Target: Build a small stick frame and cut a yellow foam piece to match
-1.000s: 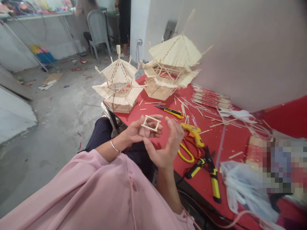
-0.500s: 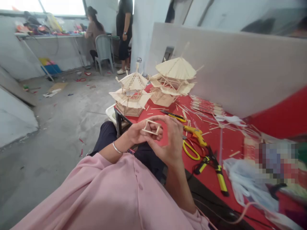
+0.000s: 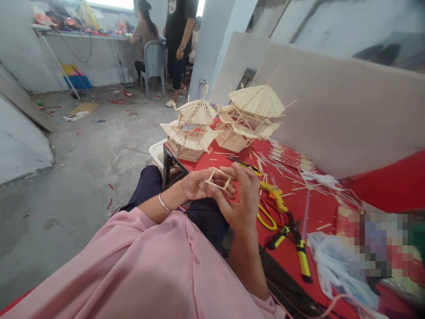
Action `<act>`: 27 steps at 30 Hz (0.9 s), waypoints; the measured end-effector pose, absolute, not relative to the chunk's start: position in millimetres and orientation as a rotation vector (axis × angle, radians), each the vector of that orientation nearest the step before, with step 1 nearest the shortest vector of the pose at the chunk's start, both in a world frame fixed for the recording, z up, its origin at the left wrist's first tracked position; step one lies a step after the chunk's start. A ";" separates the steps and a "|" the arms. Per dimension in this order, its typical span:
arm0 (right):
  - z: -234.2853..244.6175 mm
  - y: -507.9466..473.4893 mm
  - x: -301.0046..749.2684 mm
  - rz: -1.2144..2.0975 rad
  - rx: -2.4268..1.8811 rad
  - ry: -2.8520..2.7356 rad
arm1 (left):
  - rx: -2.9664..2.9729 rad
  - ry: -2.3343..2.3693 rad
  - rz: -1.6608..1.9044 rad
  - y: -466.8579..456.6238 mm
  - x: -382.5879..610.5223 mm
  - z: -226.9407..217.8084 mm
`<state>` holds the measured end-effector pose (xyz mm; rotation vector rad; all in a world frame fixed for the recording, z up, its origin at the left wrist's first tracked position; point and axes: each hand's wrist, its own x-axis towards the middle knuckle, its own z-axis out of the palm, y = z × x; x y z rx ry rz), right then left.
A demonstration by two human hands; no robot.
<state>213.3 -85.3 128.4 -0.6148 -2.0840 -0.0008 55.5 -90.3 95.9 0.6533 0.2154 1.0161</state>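
Note:
A small four-sided frame of pale wooden sticks (image 3: 216, 185) is held up in front of my lap, beside the table edge. My left hand (image 3: 198, 185), with a bracelet at the wrist, grips it from the left, fingers behind it. From the other side my right hand (image 3: 244, 197) closes around its right end, thumb low and fingers curved over the top. Which fingertips touch the sticks is partly hidden. Beyond the hands stand two pagoda-like stick models, a smaller one (image 3: 192, 130) and a larger one (image 3: 254, 113).
On the red table (image 3: 288, 277) right of my hands lie a yellow glue gun (image 3: 276, 195), yellow-handled scissors (image 3: 266, 219), black-and-yellow pliers (image 3: 302, 254), a cutter knife (image 3: 244, 164), loose sticks and a clear plastic bag (image 3: 335, 259). Two people are near the far bench.
The view has shifted, so most things appear further right or lower. The stick frame has turned slightly between my hands, and my right fingers have moved closer around it.

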 end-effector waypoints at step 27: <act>127.4 -108.9 205.7 -0.204 -0.620 -1.873 | 0.706 0.227 1.096 -96.5 36.1 90.7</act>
